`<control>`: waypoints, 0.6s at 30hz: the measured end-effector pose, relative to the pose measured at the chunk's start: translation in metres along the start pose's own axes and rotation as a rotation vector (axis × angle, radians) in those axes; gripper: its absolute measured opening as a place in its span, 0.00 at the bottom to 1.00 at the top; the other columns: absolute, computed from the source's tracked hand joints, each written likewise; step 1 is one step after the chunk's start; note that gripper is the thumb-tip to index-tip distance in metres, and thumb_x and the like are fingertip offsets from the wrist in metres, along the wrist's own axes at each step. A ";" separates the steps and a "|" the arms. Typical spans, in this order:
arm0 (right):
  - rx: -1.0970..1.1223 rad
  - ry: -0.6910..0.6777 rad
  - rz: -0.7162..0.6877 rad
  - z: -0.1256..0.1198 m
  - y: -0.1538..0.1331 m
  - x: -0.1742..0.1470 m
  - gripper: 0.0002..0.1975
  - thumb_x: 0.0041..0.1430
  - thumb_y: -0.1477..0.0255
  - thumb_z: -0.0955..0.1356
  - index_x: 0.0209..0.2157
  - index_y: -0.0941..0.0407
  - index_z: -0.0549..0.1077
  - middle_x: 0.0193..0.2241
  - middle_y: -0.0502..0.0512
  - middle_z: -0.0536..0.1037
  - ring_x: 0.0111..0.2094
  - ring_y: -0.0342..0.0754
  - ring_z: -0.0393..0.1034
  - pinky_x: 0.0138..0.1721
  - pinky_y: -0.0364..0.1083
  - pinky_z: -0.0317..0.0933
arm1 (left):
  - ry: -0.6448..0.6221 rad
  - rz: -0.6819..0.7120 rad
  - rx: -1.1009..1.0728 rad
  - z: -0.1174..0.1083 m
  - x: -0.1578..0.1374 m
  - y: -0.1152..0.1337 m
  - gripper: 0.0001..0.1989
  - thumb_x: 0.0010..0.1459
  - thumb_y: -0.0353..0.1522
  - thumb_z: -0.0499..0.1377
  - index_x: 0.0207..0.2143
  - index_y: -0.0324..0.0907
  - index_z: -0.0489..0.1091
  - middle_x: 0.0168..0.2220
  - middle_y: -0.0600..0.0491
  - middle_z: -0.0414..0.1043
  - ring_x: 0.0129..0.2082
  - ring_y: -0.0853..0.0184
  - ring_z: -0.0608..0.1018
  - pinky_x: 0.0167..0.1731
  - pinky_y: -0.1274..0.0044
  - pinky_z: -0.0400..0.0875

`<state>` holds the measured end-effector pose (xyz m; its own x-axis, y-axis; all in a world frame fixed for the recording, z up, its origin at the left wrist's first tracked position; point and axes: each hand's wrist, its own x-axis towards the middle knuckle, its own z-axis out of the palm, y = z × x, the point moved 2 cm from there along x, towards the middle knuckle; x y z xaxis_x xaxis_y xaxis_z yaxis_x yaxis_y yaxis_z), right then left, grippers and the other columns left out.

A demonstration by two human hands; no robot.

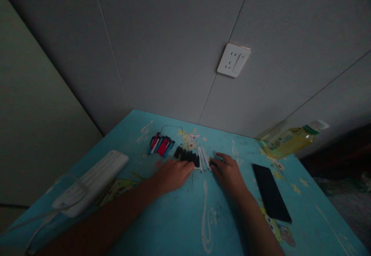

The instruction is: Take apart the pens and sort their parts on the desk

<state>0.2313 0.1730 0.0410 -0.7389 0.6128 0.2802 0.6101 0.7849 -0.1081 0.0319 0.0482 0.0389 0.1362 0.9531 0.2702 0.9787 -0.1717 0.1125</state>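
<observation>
My left hand (175, 174) is closed, its fingertips pressed together at the near edge of a row of short black tubes (189, 156) that look like pen parts. A short pale tip shows by these fingers, but what they grip is hidden. Just right of the tubes lies a bunch of thin white sticks (204, 158), resembling pen refills, roughly side by side. My right hand (227, 170) bends over the right side of the sticks, fingertips on a small dark piece too dim to name. Farther left sits a group of red, blue and white pen-like pieces (161, 145).
On the left, a white power strip (92, 180) with cables lies along the blue patterned table (179, 225). A black phone-like slab (271, 192) rests at right. Behind it a bottle of yellow liquid (290, 142) leans near the wall, which carries a white socket (233, 60).
</observation>
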 end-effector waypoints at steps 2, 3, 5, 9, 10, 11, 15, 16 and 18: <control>0.012 0.006 0.014 0.001 0.001 0.000 0.12 0.62 0.69 0.68 0.47 0.49 0.77 0.53 0.58 0.71 0.54 0.55 0.64 0.54 0.55 0.58 | 0.000 0.006 -0.006 0.000 0.000 0.000 0.12 0.67 0.35 0.47 0.35 0.44 0.68 0.29 0.51 0.75 0.25 0.63 0.77 0.23 0.74 0.60; 0.021 0.011 0.019 0.002 0.001 0.000 0.11 0.62 0.70 0.68 0.46 0.49 0.78 0.52 0.58 0.71 0.54 0.54 0.64 0.54 0.55 0.58 | 0.001 0.007 -0.011 0.000 0.000 0.000 0.12 0.67 0.35 0.47 0.35 0.44 0.68 0.29 0.51 0.75 0.25 0.63 0.77 0.23 0.74 0.60; 0.041 0.024 0.028 0.003 0.001 0.000 0.10 0.62 0.71 0.68 0.44 0.50 0.78 0.52 0.57 0.72 0.54 0.54 0.64 0.54 0.54 0.58 | 0.003 0.007 -0.022 0.002 0.000 -0.001 0.12 0.67 0.35 0.48 0.35 0.44 0.69 0.28 0.51 0.75 0.25 0.63 0.77 0.23 0.74 0.60; 0.092 0.053 0.045 0.007 0.002 0.000 0.08 0.62 0.72 0.67 0.41 0.53 0.79 0.49 0.58 0.74 0.51 0.54 0.67 0.54 0.53 0.59 | 0.009 0.012 -0.030 0.003 0.000 -0.001 0.12 0.67 0.35 0.47 0.36 0.44 0.69 0.28 0.51 0.75 0.26 0.64 0.77 0.23 0.75 0.60; 0.112 0.062 0.048 0.008 0.002 0.001 0.08 0.62 0.72 0.67 0.40 0.53 0.79 0.48 0.58 0.75 0.51 0.54 0.67 0.53 0.53 0.59 | 0.009 0.010 -0.028 0.003 0.000 -0.001 0.12 0.67 0.35 0.48 0.36 0.44 0.69 0.28 0.51 0.75 0.26 0.64 0.77 0.23 0.75 0.60; 0.138 0.073 0.049 0.008 0.003 0.001 0.08 0.62 0.72 0.67 0.40 0.54 0.79 0.47 0.58 0.75 0.50 0.54 0.68 0.53 0.53 0.60 | 0.010 0.005 -0.022 0.003 0.000 -0.001 0.12 0.67 0.35 0.48 0.35 0.44 0.68 0.28 0.52 0.75 0.25 0.64 0.77 0.23 0.75 0.59; 0.331 0.062 0.034 0.004 -0.001 0.002 0.09 0.64 0.71 0.65 0.41 0.54 0.76 0.41 0.56 0.78 0.43 0.51 0.71 0.47 0.49 0.64 | 0.005 -0.013 0.008 0.000 -0.001 -0.001 0.12 0.68 0.36 0.47 0.35 0.44 0.68 0.28 0.53 0.75 0.26 0.64 0.77 0.22 0.75 0.58; 0.383 0.049 0.029 0.003 -0.004 0.001 0.09 0.65 0.70 0.64 0.42 0.53 0.76 0.40 0.55 0.79 0.42 0.50 0.72 0.46 0.48 0.64 | 0.004 -0.010 0.011 -0.001 -0.001 -0.002 0.12 0.68 0.36 0.47 0.35 0.45 0.68 0.28 0.54 0.75 0.26 0.64 0.78 0.22 0.75 0.58; 0.490 0.011 0.017 0.001 -0.011 0.000 0.09 0.66 0.69 0.64 0.43 0.52 0.75 0.37 0.51 0.79 0.38 0.47 0.73 0.42 0.45 0.65 | 0.002 0.005 0.013 -0.002 -0.002 -0.003 0.12 0.68 0.36 0.46 0.36 0.46 0.67 0.30 0.54 0.75 0.28 0.63 0.78 0.23 0.74 0.60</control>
